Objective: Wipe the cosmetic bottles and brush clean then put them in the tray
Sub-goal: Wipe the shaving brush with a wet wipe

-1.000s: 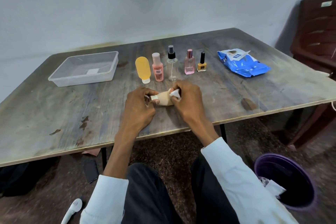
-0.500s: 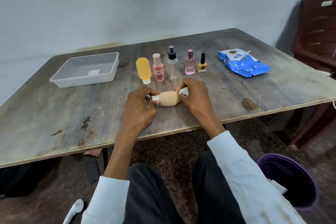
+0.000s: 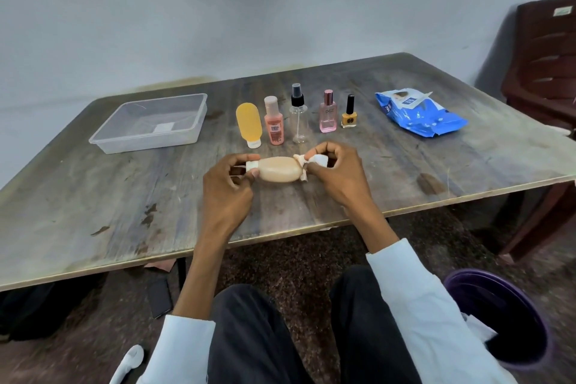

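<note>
Left hand (image 3: 227, 184) pinches the white cap end of the beige bottle (image 3: 279, 169), and the right hand (image 3: 335, 170) grips a crumpled wipe (image 3: 313, 162) at its other end. Held just above the table (image 3: 93, 196), the bottle lies lengthwise from left to right between both hands. I think the tray (image 3: 149, 125), far to the left, is nearer the left hand.

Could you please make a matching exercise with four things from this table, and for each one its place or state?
Things:
1. beige bottle
2. tray
3. nail polish
4. wipes pack

Places or states:
A. lies at the table's right side
B. stands last on the right in the row
C. held sideways in both hands
D. at the left, holds no bottles

Pairs: 1-C, 2-D, 3-B, 4-A
</note>
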